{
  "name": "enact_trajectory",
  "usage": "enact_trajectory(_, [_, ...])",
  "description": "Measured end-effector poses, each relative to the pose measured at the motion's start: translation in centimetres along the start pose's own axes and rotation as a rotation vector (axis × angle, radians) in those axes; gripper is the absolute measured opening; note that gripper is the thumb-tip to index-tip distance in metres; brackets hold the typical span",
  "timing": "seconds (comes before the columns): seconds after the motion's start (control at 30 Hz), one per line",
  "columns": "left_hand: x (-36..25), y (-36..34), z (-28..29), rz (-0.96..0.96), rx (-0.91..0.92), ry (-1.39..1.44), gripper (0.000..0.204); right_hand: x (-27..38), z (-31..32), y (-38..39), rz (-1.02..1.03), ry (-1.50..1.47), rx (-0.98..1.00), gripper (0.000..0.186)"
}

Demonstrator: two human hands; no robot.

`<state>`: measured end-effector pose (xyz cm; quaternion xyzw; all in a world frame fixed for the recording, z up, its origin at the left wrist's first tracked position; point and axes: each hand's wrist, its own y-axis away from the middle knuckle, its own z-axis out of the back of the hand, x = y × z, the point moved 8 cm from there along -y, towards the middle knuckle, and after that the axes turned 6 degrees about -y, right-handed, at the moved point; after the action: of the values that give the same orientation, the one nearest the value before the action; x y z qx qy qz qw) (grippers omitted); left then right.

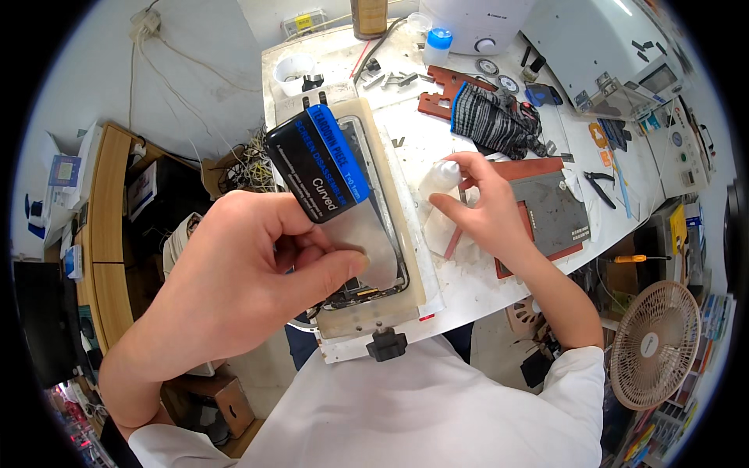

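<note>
While blue-and-black-handled metal blade (343, 196) is pinched in left grip (253, 269), white bottle (442, 177) in right grip (489, 209), dark-rimmed phone (361, 293) is judged part-dismantled.

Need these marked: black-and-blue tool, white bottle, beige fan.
Black-and-blue tool (310, 165): head view, on the black part of its handle.
White bottle (445, 175): head view, on its white upper part.
Beige fan (650, 345): head view, on the hub of its grille.

Left hand (250, 265) pinches thin flat blade (370, 246) with black-and-blue handle (300, 168), over opened phone (357, 295) in holder (417, 269); right hand (490, 214) grips white bottle (445, 175). Glove (495, 117), pliers (602, 189) on table (468, 303).
</note>
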<state>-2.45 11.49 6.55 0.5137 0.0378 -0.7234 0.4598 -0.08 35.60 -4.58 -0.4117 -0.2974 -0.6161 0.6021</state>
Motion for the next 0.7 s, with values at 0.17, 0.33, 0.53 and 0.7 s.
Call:
enact_trajectory(0.17, [-0.1, 0.0, 0.0, -0.005, -0.001, 0.005, 0.012, -0.5, -1.6, -0.6, -0.006, 0.026, 0.039, 0.043])
enact_trajectory(0.33, [-0.2, 0.0, -0.1, -0.009, -0.002, -0.016, 0.012, 0.5, -0.6, -0.2, 0.188, 0.083, -0.095, 0.04])
enact_trajectory(0.53, [-0.3, -0.2, -0.1, -0.005, 0.001, -0.03, 0.012, 7.1, 3.4, -0.1, 0.279, -0.162, -0.183, 0.031])
enact_trajectory(0.7, [-0.4, -0.1, -0.2, 0.004, 0.002, -0.007, 0.013, 13.3, 1.2, 0.9, 0.335, -0.195, 0.15, 0.034])
